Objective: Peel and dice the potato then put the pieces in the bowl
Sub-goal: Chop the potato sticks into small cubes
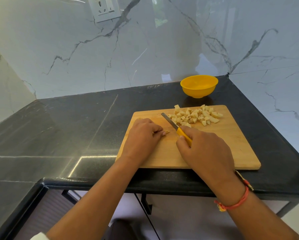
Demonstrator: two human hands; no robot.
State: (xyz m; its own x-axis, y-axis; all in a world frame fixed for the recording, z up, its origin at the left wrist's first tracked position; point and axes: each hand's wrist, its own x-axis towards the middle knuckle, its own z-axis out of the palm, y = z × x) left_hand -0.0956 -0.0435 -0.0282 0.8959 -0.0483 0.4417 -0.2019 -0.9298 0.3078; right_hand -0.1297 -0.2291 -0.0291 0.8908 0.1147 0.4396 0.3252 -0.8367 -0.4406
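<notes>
A pile of diced potato pieces (196,115) lies at the far end of the wooden cutting board (232,144). My right hand (204,149) grips the yellow handle of a knife (173,124); its blade points up and left, just left of the pile. My left hand (143,135) rests on the board's left part with curled fingers pinching a small potato piece (166,133) that mostly hides under the fingertips. The yellow bowl (199,86) stands behind the board near the wall, and its inside looks empty.
The board sits on a dark stone counter (67,127) in a corner of marble walls. A wall socket (104,8) is high up on the left. The counter's front edge runs under my forearms.
</notes>
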